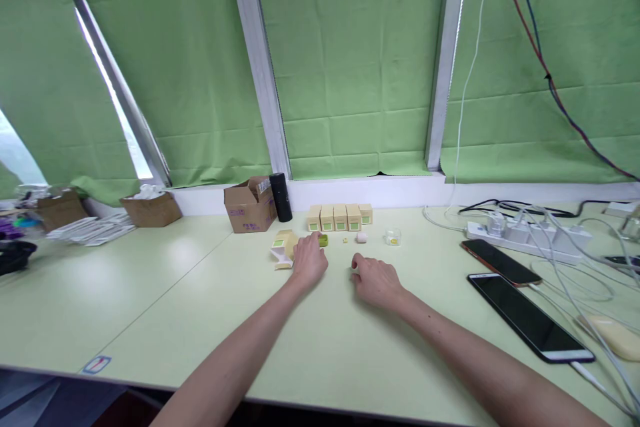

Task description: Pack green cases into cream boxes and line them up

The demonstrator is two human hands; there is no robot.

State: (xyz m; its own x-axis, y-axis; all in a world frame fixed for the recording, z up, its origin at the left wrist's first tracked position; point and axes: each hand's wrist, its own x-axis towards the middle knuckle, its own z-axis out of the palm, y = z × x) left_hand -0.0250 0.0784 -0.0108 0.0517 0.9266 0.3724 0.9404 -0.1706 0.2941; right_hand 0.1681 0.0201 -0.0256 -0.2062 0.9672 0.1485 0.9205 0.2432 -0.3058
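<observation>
My left hand (310, 260) rests low over the table, its fingers curled at a small green container (323, 240), which is partly hidden by them. Just left of that hand lies an opened small cardboard box (284, 245) with its white-lined flaps spread. My right hand (376, 280) is on the table nearer to me; thumb and forefinger are bent but apart, and nothing shows between them. Beyond the hands are a tiny yellowish piece (345, 240), a pale pink rounded item (361, 238) and a clear little case (393, 237) with something yellow inside.
Several small tan boxes (340, 218) stand in a row at the back. Behind left are a cardboard carton (249, 205) and a black bottle (281, 197). On the right lie two phones (530, 317), a white power strip (525, 240) and tangled cables.
</observation>
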